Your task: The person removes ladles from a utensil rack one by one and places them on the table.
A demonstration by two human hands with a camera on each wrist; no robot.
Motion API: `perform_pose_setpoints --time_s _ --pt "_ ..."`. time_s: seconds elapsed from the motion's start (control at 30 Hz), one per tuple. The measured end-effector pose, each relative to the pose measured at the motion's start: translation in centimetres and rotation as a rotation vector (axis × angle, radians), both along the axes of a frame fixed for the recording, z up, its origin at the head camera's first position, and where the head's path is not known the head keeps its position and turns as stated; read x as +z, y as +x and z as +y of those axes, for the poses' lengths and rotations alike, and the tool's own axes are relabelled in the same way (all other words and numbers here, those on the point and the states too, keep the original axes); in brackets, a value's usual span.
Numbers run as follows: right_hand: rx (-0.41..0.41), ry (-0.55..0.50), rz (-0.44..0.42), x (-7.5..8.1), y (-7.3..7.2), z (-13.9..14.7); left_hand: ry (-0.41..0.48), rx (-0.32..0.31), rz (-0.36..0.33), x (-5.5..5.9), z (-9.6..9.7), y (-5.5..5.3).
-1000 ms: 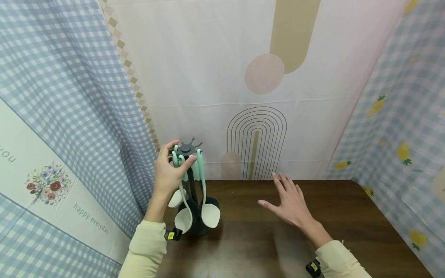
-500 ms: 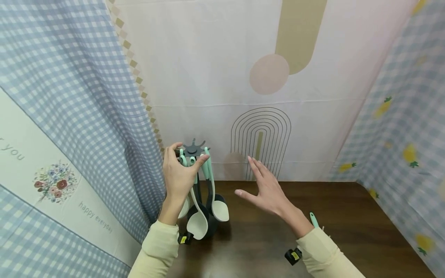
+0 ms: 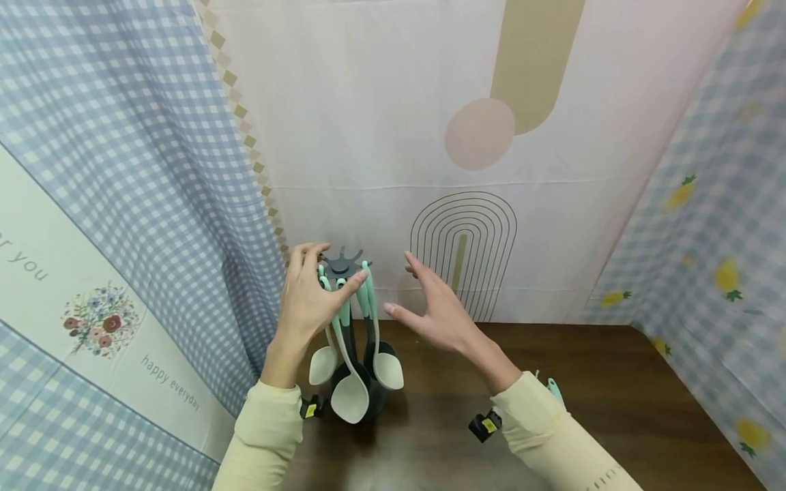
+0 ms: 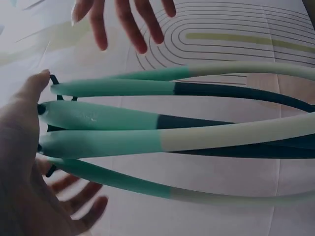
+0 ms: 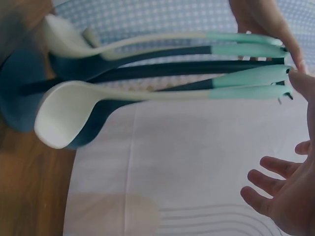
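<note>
A dark grey utensil stand (image 3: pixel 341 269) with a spoked top stands upright at the left of the table. Kitchen utensils with mint-green handles hang all round it, some dark and some white. A white ladle (image 3: pixel 350 400) hangs at its front. My left hand (image 3: pixel 305 294) is spread round the stand's left side at the top, its thumb across the front by the handles (image 4: pixel 106 143). Contact by its fingers is partly hidden. Apart from the stand, to its right, my right hand (image 3: pixel 443 315) is held up with its fingers extended and nothing in them.
On the brown wooden table (image 3: pixel 430 436), a mint-green handle (image 3: pixel 555 391) shows behind the right sleeve, the rest hidden. A printed cloth (image 3: pixel 381 136) hangs behind the table, with checked curtains (image 3: pixel 153 157) at both sides.
My right hand has moved left towards the stand. The hanging utensils have swung or turned slightly to the right. My left hand stays at the stand's top. The mint-green handle has come into view.
</note>
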State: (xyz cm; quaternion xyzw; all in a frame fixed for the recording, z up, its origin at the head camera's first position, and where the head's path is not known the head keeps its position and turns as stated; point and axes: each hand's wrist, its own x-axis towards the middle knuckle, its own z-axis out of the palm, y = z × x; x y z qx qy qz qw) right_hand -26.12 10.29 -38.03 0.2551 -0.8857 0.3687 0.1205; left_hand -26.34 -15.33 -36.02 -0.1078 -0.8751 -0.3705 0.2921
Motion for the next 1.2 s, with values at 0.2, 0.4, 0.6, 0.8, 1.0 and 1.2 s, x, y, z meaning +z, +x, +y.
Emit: perform_pose_setpoints --time_s 0.2,0.4,0.6,0.8,1.0,1.2 --pt "0.065 -0.102 -0.008 0.7 -0.4 -2.1 -0.135 -0.023 0.032 0.0 -0.4 -0.5" --pt "0.117 -0.269 -0.057 0.4 -0.9 -4.0 -0.147 -0.029 0.030 0.1 -0.5 -0.5" --pt "0.114 -0.327 -0.073 0.1 -1.3 -5.3 -0.119 -0.050 -0.025 0.1 -0.6 -0.5" --pt "0.122 -0.294 -0.044 -0.4 -1.7 -5.5 -0.100 -0.068 -0.052 0.0 -0.5 -0.7" --pt "0.181 -0.275 -0.017 -0.7 -1.8 -5.1 -0.090 -0.084 -0.048 0.1 -0.2 -0.8" --pt "0.218 -0.252 -0.012 -0.7 -1.7 -4.9 -0.061 -0.096 -0.055 0.1 -0.4 -0.6"
